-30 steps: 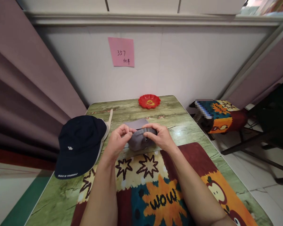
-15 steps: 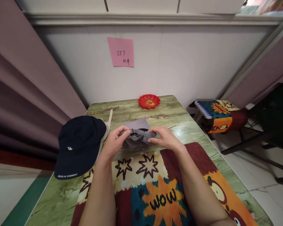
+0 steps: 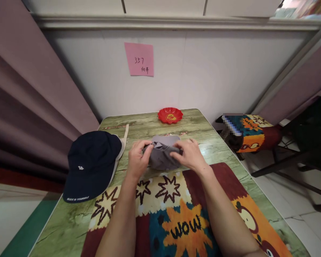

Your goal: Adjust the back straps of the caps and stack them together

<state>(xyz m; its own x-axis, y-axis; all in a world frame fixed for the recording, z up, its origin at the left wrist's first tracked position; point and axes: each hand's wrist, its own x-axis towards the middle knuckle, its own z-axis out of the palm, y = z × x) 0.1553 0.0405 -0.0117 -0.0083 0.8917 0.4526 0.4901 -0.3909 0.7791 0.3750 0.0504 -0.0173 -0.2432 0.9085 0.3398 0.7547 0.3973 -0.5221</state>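
Observation:
A grey cap (image 3: 164, 159) is held between my two hands above the middle of the table, its brim pointing away from me toward the wall. My left hand (image 3: 139, 157) pinches the left side of its back edge. On the opposite side, my right hand (image 3: 189, 153) grips the same edge between thumb and fingers. Part of the cap's rim is covered by my fingers. To the left lies a navy blue cap (image 3: 93, 153) with a small white emblem, its brim facing me and a pale strap sticking out behind.
A red scalloped dish (image 3: 170, 115) stands at the table's far edge. Under my forearms lies a colourful "WOW" mat (image 3: 186, 228) on the green wood-patterned table (image 3: 56, 221). A pink note (image 3: 139, 59) is stuck to the wall. Right of the table is a stool with a patterned cover (image 3: 253, 132).
My hands and the grey cap have shifted slightly to the right. The cap's back opening, visible before, is now more folded over and covered. The navy cap stays in place.

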